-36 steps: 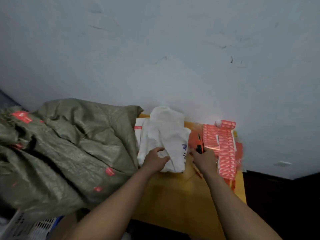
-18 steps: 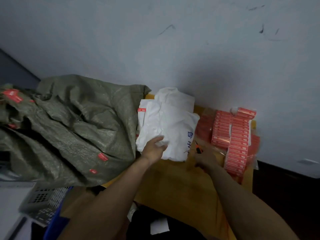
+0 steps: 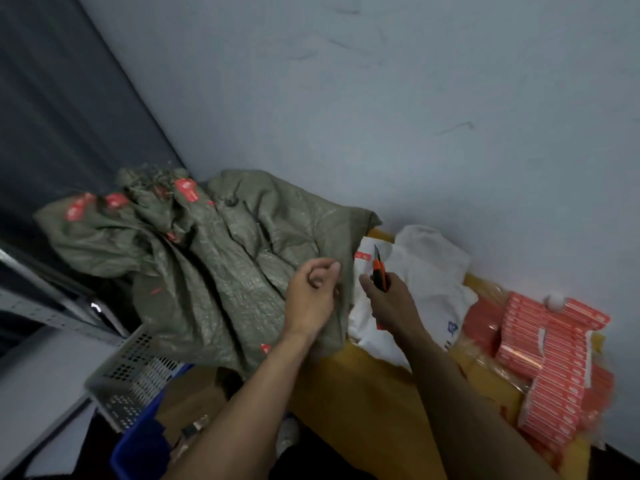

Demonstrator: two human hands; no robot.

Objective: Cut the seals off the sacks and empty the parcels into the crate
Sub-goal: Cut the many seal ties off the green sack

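Holding one orange knife [image 3: 379, 271], right hand [image 3: 391, 306] grip clamped; left hand [image 3: 310, 296] grip curled over green sacks [image 3: 214, 271] at counter [image 3: 363, 393] left end, hold unclear. Illegible: red seals [image 3: 185, 190], blue print [image 3: 452, 329] on one white sack [image 3: 433, 282].

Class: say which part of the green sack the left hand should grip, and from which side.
Probably the bunched neck at the far end of the green sack, by the red seal: gathered cloth suits a curled hand. Bring the left hand in from the near right, over the pile.
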